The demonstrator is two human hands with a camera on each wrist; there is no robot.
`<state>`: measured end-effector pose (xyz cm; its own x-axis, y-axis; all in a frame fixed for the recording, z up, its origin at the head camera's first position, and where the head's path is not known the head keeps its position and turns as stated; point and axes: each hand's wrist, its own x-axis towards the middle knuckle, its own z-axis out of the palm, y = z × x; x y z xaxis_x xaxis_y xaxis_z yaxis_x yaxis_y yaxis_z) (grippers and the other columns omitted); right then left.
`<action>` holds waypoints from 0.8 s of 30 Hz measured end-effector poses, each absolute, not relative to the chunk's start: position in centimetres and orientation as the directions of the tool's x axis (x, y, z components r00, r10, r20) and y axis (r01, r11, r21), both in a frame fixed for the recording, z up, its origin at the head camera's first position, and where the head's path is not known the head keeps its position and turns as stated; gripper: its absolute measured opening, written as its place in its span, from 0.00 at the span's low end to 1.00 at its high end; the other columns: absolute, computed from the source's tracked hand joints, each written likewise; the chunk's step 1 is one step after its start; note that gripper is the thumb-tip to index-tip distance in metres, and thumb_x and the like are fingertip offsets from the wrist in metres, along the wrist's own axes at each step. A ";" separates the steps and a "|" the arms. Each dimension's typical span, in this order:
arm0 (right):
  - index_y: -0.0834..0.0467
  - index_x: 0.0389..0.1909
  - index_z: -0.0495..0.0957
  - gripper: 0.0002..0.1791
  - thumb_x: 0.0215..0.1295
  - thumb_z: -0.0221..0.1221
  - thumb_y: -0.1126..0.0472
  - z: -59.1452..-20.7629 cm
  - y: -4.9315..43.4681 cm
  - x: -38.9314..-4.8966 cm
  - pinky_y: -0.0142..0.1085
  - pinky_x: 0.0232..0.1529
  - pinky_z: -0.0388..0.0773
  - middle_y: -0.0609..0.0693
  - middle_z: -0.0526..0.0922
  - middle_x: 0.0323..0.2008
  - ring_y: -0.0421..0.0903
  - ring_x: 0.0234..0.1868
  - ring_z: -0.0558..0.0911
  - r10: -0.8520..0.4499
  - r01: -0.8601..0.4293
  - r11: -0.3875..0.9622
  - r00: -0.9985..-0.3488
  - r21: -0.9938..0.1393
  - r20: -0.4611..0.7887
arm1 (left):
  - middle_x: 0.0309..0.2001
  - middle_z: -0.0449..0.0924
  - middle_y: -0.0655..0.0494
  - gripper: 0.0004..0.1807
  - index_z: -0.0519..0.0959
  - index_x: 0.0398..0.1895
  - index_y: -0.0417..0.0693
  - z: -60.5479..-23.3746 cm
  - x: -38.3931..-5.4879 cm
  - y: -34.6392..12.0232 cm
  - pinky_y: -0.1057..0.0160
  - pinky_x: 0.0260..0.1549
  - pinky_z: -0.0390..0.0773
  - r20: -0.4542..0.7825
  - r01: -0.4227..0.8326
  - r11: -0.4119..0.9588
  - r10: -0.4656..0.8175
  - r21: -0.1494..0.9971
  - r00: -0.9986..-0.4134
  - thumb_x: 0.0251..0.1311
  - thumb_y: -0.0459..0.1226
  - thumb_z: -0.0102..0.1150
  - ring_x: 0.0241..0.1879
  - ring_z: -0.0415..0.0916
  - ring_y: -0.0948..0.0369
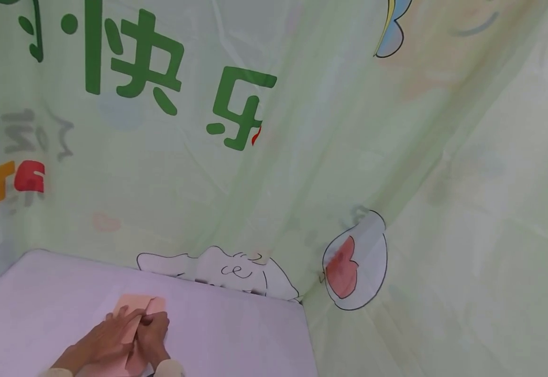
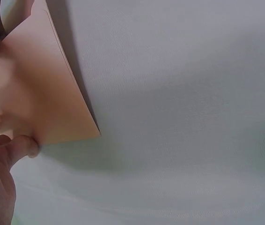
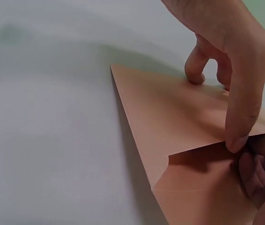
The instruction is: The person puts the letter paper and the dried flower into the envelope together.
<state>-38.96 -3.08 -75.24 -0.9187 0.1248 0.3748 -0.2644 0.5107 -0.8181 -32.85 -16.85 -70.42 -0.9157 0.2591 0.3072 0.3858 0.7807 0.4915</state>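
Note:
A peach-coloured paper envelope [image 1: 134, 301] lies on the pale table, its mouth gaping in the right wrist view. Spread across it is my left hand [image 1: 109, 335], its fingers pressing the paper. In the right wrist view, one finger of the left hand [image 3: 242, 61] touches the mouth's edge while other fingertips rest near the far edge. My right hand [image 1: 153, 332] has curled fingers gripping the envelope at its mouth. Part of the right hand [image 3: 263, 187] sits inside the opening, and what its hidden fingertips touch there cannot be seen.
The table [image 1: 236, 335] has a pale cover. Behind and to the right hangs a light green curtain [image 1: 467, 235] printed with green characters, coloured letters and cartoon figures. It meets the table's back and right edges.

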 end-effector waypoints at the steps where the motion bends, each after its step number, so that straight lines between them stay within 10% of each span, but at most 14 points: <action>1: 0.54 0.18 0.87 0.09 0.47 0.76 0.69 -75.6 -2.9 -39.2 0.29 0.23 0.71 0.38 0.78 0.18 0.30 0.21 0.73 0.126 -0.262 0.511 -0.919 -0.819 0.372 | 0.67 0.81 0.39 0.35 0.77 0.73 0.50 -70.4 -33.0 -16.8 0.31 0.55 0.80 0.320 0.396 0.787 0.265 0.473 -0.910 0.67 0.54 0.70 0.63 0.81 0.38; 13: 0.55 0.27 0.84 0.13 0.50 0.75 0.75 -72.4 1.1 -39.8 0.32 0.31 0.76 0.43 0.77 0.26 0.35 0.28 0.73 0.216 -0.133 0.524 -0.935 -0.841 0.282 | 0.67 0.76 0.21 0.42 0.76 0.71 0.47 -70.3 -34.3 -16.8 0.21 0.56 0.77 0.290 0.404 0.769 0.291 0.495 -0.912 0.57 0.56 0.76 0.66 0.74 0.22; 24: 0.57 0.44 0.93 0.08 0.64 0.75 0.65 -63.9 6.0 -41.5 0.31 0.38 0.76 0.45 0.89 0.31 0.32 0.32 0.77 0.059 -0.192 0.664 -0.950 -0.723 0.305 | 0.68 0.68 0.12 0.46 0.70 0.79 0.53 -69.1 -34.7 -17.7 0.39 0.29 0.85 0.245 0.318 0.831 0.226 0.457 -0.943 0.59 0.52 0.78 0.48 0.81 0.26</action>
<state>-41.53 6.02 -63.91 -0.9504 0.0586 0.3055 -0.1916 0.6635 -0.7232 -34.71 -17.72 -69.12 -0.9427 0.2263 0.2450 0.3181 0.8309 0.4566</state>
